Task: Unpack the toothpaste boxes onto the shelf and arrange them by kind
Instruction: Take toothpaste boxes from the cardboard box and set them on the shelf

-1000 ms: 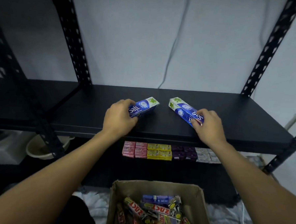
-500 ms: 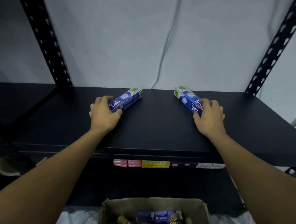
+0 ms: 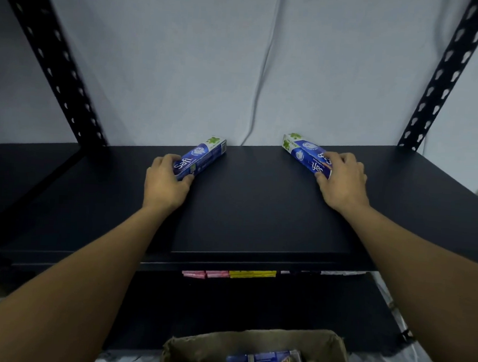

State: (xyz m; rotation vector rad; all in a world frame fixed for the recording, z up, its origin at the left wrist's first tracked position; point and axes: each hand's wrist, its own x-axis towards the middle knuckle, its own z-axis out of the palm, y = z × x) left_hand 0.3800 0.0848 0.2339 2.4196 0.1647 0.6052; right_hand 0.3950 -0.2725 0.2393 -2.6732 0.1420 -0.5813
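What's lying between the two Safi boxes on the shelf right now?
Nothing: the head view shows only bare black shelf between the left Safi box and the right Safi box.

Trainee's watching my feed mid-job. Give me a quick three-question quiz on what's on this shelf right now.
1. True or false: the left hand grips the left Safi box and the right hand grips the right Safi box, both lying on the black shelf.
2. Multiple choice: the boxes' green-and-white ends point A) toward the back wall, B) toward the person, C) straight up.
3. Fill in: the cardboard carton holding more boxes sits ___ the shelf.

Key: 1 true; 2 A; 3 below.
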